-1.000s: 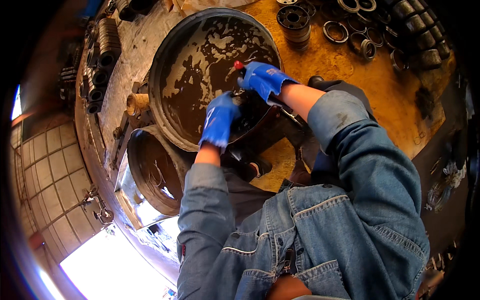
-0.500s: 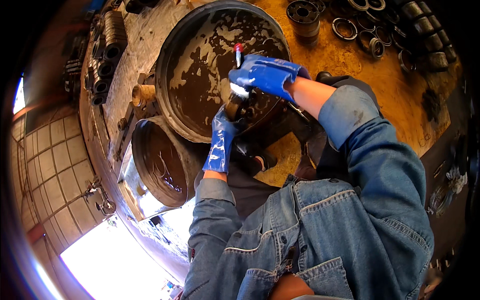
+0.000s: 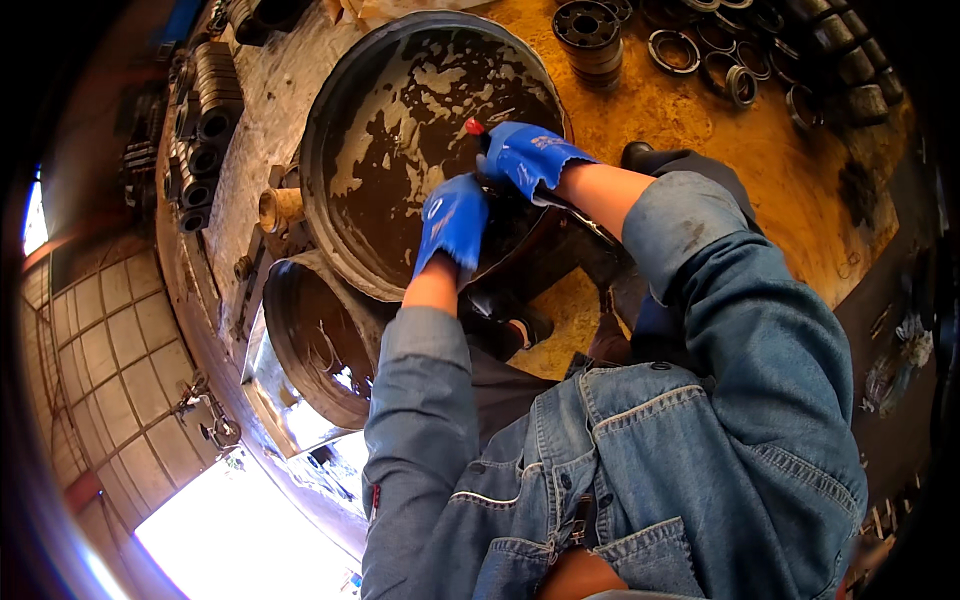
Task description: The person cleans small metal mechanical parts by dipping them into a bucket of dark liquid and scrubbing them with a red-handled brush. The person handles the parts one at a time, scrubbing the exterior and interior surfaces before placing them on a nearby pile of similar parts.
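Both my hands wear blue gloves and meet over a wide round black basin (image 3: 330, 150) filled with dark oily liquid. My left hand (image 3: 453, 220) is curled around a dark part near the basin's lower rim; most of that part is hidden by the glove. My right hand (image 3: 525, 158) is closed on a tool with a red tip (image 3: 474, 127), pressed against the same dark part. Denim sleeves cover both forearms.
A smaller round drum (image 3: 300, 340) sits below-left of the basin. Metal bearing rings (image 3: 672, 50) and a stacked bearing (image 3: 587, 35) lie on the grimy yellow floor (image 3: 720, 130) at top right. More dark cylindrical parts (image 3: 205, 110) line the left side. My dark shoe (image 3: 500, 320) rests near the basin.
My left hand has risen closer to my right hand at the basin's rim. The view has shifted slightly, and the red-tipped tool stays in my right hand.
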{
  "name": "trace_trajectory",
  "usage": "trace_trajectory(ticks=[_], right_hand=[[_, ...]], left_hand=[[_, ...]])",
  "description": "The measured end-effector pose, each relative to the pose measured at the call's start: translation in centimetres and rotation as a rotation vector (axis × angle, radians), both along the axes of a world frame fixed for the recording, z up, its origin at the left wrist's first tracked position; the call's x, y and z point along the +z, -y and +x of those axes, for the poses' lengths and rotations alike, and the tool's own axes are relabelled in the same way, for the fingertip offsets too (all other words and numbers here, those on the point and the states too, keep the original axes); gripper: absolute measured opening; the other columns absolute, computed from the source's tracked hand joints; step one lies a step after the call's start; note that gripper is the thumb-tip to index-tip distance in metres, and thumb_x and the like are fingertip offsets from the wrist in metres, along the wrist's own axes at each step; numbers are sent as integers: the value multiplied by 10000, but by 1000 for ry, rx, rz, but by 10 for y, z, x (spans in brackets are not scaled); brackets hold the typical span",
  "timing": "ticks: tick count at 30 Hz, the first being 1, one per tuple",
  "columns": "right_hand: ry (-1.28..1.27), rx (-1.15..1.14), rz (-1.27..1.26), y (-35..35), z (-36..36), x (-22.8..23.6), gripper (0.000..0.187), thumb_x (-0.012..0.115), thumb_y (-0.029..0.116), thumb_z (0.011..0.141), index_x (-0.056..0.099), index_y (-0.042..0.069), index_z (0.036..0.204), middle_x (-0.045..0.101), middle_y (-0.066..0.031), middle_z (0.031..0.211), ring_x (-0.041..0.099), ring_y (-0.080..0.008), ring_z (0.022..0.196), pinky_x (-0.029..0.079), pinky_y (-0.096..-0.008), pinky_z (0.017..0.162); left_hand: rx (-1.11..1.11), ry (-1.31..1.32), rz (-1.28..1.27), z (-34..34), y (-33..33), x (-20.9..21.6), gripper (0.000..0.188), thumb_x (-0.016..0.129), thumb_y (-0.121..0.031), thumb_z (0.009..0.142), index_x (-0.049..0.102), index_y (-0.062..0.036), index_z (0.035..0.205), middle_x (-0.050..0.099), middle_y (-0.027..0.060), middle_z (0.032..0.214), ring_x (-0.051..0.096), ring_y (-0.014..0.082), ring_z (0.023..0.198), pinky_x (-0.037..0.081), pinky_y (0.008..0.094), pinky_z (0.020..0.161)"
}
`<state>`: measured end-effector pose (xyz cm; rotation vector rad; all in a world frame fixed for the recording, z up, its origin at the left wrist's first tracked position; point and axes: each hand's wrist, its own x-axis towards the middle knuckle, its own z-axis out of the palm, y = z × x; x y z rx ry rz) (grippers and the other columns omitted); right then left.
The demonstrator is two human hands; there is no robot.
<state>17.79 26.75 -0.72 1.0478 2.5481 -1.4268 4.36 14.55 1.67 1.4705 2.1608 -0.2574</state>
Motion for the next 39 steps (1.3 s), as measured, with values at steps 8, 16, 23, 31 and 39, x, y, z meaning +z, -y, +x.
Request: trace_trajectory(ticks=[8, 16, 23, 31, 39], right_hand=[[-390, 318, 171, -6, 16, 43, 234, 544, 94, 988, 697, 152, 1155, 736, -146, 1080, 715, -327, 989, 553, -422, 838], [-445, 375, 343, -6, 7, 9, 384, 557, 387, 986, 748, 84, 1125, 749, -162, 998, 691, -384, 990, 528, -428, 842], [-163, -123, -37, -6, 5, -23, 513, 622, 478, 914, 763, -5, 1015, 746, -254, 986, 716, -423, 920, 561, -473, 830], [-39, 88, 143, -4, 5, 0, 388, 708, 367, 893, 779, 40, 1089, 746, -251, 1046, 724, -427, 995, 572, -459, 872], [-476, 203, 26, -15, 18, 34, 331, 505, 358, 1044, 744, 152, 1144, 744, -137, 1036, 691, -317, 900, 502, -408, 817]], left_hand=[[329, 223, 451, -25, 115, -35, 672, 901, -303, 721, 659, -56, 1297, 748, 182, 1192, 727, 334, 1110, 571, 418, 953], [345, 208, 291, -27, 105, -35, 652, 888, -243, 747, 660, -60, 1329, 761, 139, 1133, 737, 209, 1057, 574, 366, 926], [170, 7, -98, 0, 7, 15, 536, 746, -273, 843, 675, -89, 1341, 709, 213, 1291, 663, 406, 1222, 534, 464, 1036], [-274, -86, 86, -7, 7, -12, 295, 717, -178, 861, 747, 13, 1084, 726, 288, 1069, 699, 471, 1035, 565, 491, 824], [263, 101, 369, -19, 95, -19, 728, 896, -352, 726, 647, -46, 1338, 724, 214, 1246, 697, 388, 1166, 552, 435, 1008]])
